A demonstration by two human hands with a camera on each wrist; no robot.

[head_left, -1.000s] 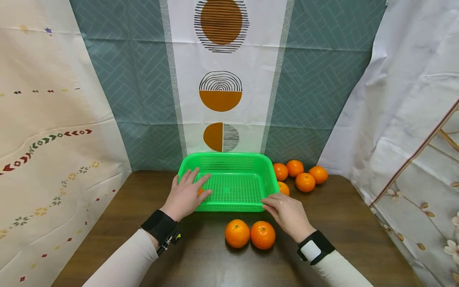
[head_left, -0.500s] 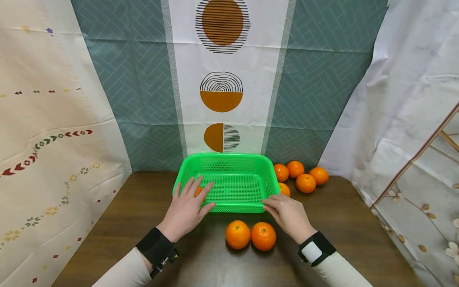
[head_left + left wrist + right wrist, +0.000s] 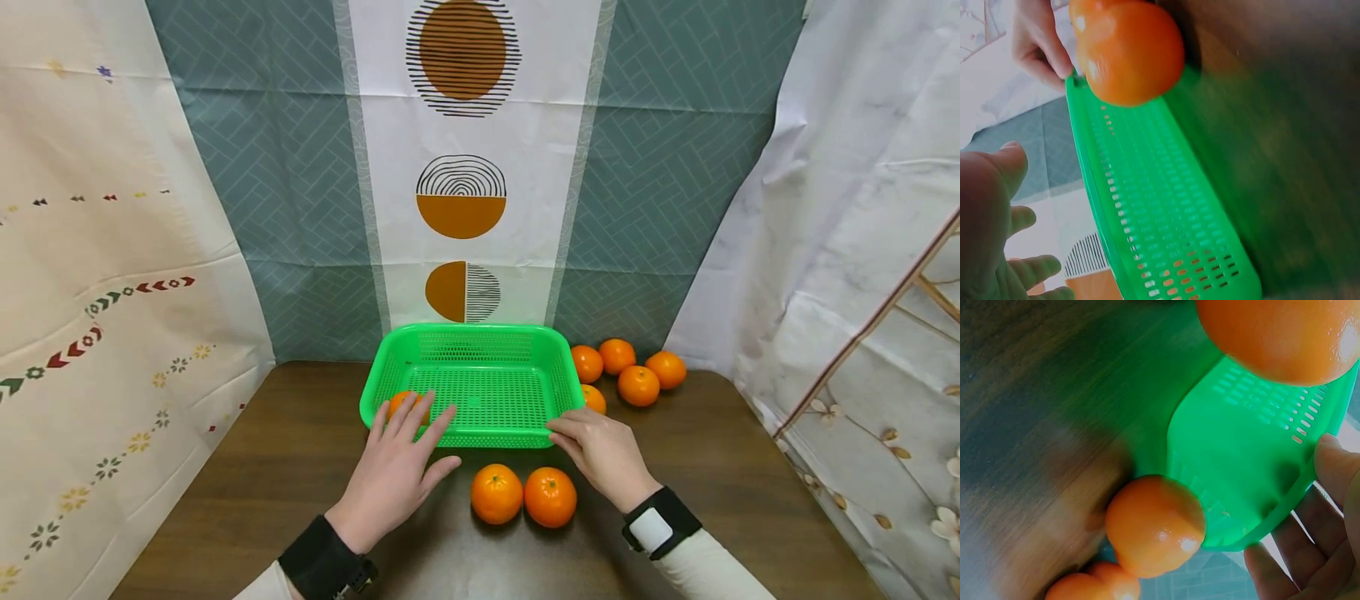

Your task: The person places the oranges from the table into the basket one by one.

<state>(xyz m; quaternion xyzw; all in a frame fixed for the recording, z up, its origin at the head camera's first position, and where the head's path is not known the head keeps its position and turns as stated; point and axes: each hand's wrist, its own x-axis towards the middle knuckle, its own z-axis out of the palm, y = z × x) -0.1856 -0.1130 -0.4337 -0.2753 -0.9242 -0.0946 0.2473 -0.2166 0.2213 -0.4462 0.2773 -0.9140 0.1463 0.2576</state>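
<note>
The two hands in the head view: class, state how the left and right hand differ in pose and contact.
The left hand hovers with fingers spread, holding nothing; the right hand touches the green basket at its near right corner. The left hand's fingers point over the basket's near edge. Both wear black wristbands.

Two oranges (image 3: 523, 495) sit side by side just in front of the green basket (image 3: 480, 337), blocking the near-middle approach between left hand (image 3: 397, 471) and right hand (image 3: 600, 450). Four more oranges (image 3: 630, 371) crowd the basket's right side (a fifth touches its wall). Bare table (image 3: 247, 467) to the left is open. Backdrop cloth (image 3: 300, 250) closes off the rear.
</note>
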